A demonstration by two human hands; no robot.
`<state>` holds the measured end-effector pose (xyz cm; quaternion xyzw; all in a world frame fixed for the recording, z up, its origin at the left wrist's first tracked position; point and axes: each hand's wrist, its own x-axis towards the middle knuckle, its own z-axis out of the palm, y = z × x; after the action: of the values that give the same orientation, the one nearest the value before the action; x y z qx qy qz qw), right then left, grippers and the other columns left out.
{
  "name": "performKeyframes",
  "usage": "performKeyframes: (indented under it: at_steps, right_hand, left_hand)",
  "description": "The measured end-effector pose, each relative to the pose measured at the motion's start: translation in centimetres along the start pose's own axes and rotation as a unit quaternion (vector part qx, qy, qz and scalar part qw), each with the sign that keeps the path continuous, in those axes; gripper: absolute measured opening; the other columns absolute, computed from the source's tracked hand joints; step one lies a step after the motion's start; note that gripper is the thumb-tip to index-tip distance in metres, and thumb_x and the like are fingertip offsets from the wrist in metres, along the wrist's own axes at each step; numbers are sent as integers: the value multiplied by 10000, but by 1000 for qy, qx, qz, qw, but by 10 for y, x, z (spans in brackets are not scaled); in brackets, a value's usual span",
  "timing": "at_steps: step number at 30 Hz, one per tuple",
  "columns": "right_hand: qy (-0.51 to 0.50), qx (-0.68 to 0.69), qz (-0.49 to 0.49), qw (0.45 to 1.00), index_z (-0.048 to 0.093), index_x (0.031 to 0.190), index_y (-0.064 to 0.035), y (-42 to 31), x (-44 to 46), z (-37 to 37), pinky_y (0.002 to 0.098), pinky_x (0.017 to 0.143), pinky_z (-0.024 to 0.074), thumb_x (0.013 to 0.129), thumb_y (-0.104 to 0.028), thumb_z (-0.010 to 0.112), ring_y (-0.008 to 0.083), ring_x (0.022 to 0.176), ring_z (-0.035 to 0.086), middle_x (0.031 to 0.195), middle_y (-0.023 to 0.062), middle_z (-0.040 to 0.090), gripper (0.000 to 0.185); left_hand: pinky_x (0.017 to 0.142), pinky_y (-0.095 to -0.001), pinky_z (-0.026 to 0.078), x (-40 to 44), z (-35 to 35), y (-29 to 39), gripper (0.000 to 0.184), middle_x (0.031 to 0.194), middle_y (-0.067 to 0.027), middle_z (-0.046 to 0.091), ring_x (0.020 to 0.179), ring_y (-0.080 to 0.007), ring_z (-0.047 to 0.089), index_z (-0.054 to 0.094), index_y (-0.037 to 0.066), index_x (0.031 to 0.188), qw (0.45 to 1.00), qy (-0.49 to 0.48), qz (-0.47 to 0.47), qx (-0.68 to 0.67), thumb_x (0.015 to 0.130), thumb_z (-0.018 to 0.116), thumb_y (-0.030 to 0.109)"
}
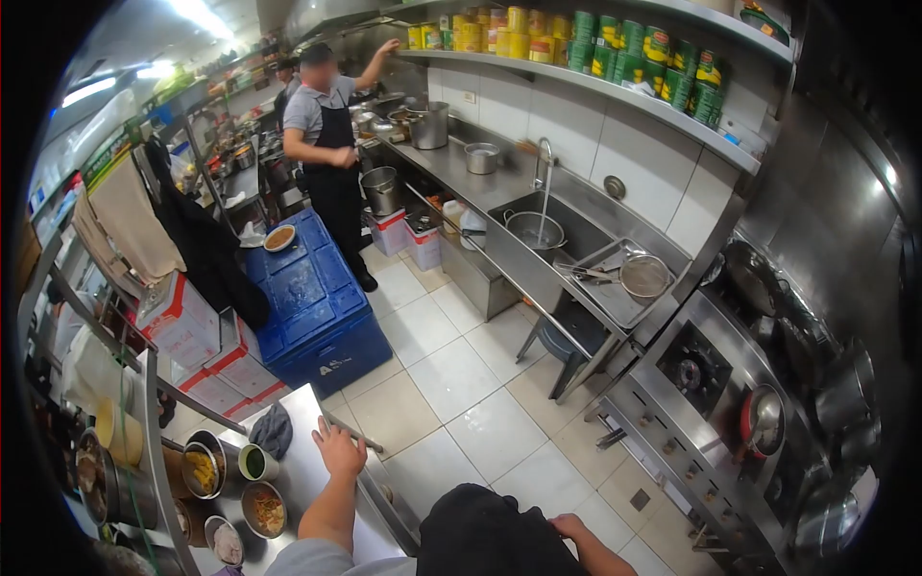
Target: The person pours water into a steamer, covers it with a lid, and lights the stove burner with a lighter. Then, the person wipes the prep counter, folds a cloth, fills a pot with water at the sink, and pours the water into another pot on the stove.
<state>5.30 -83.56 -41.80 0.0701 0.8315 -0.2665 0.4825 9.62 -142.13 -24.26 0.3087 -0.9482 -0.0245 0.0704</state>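
My left hand [338, 450] rests on the edge of a white countertop [312, 480], fingers spread and holding nothing. A crumpled dark grey cloth [272, 429] lies just beyond it. Food containers stand left of my forearm: a bowl of shredded food [264, 509], a tub of green contents [254, 463], a pot with yellow pieces [201, 472] and a bowl of pale food [226, 543]. Low on the right is my right hand [569, 526], near my body. Its fingers are mostly hidden behind a black fabric shape [485, 533], so I cannot tell what they do.
A blue chest [317, 288] bears a bowl [279, 238]. Beyond it a co-worker [331, 125] reaches toward a shelf of cans [615, 53]. Water runs from a faucet [545, 158] into a pot [535, 230] in the sink. At right, a stove [663, 422] holds a red pan [762, 422].
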Motion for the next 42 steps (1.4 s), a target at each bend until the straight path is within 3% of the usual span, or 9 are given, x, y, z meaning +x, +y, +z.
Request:
performKeyframes:
  at_steps: [5, 16, 19, 23, 24, 27, 31, 34, 42]
  right_hand:
    - [11, 55, -8, 998, 759, 914, -21, 8, 12, 7, 352, 583, 558, 914, -480, 667, 221, 619, 687, 763, 94, 713, 468]
    - [14, -77, -44, 996, 791, 1020, -65, 3, 18, 14, 422, 857, 565, 901, -605, 573, 327, 939, 743, 952, 186, 768, 594]
    - [15, -29, -53, 998, 783, 931, -61, 6, 12, 9, 359, 638, 570, 934, -408, 609, 214, 705, 731, 831, 87, 762, 388]
    - [-28, -40, -20, 999, 785, 954, -48, 7, 17, 7, 346, 637, 576, 917, -354, 603, 207, 741, 744, 877, 90, 773, 358]
    - [-4, -110, -139, 984, 776, 865, -84, 41, 50, 23, 389, 730, 570, 951, -529, 493, 252, 705, 738, 760, 105, 744, 534]
    - [-19, -145, -47, 988, 775, 886, -78, 30, 52, 26, 396, 738, 571, 953, -524, 490, 266, 732, 745, 832, 119, 762, 534]
    - [96, -159, -154, 970, 770, 894, -57, 39, 61, 45, 402, 727, 567, 938, -533, 515, 280, 756, 748, 850, 139, 760, 542]
    - [4, -198, -148, 969, 766, 849, -55, 45, 78, 44, 399, 690, 556, 922, -543, 534, 278, 700, 727, 746, 132, 730, 545]
    - [53, -106, -99, 988, 764, 794, -68, 33, 58, 29, 397, 630, 540, 902, -557, 562, 237, 579, 665, 677, 116, 696, 540]
  left_hand:
    - [1226, -619, 174, 1, 1, -1, 421, 1277, -191, 612, 1514, -423, 269, 745, 7, 1045, 1000, -8, -1, 4, 861, 709, 383]
    - [1227, -625, 173, 0, 8, -3, 432, 1278, -194, 605, 1516, -432, 256, 740, -9, 1034, 1000, -2, 4, 18, 855, 713, 384]
    - [1228, -627, 170, 0, 8, -3, 433, 1283, -191, 602, 1518, -432, 251, 742, -4, 1041, 1000, -4, 1, 6, 854, 713, 385]
    - [1227, -626, 172, -1, -2, 2, 435, 1309, -189, 601, 1518, -430, 253, 746, 5, 1064, 1000, -11, -2, -4, 852, 717, 384]
    - [1227, -626, 172, -1, -2, 2, 434, 1314, -188, 603, 1517, -429, 254, 747, 7, 1068, 1000, -6, 0, -6, 851, 719, 382]
    - [1226, -625, 174, -1, 1, 2, 427, 1320, -181, 611, 1515, -426, 260, 750, 13, 1074, 1000, 0, 7, -10, 848, 725, 375]
    - [1221, -624, 177, -1, 4, 2, 409, 1308, -170, 623, 1508, -427, 276, 753, 22, 1073, 1000, 15, 11, -11, 840, 729, 357]
    - [1217, -622, 181, -2, 0, 4, 401, 1302, -166, 622, 1502, -428, 288, 752, 24, 1073, 1000, 0, 8, -5, 832, 732, 344]
    - [1222, -621, 184, 0, 5, 2, 396, 1296, -164, 616, 1500, -432, 288, 748, 24, 1077, 1000, 6, 8, -5, 831, 734, 333]
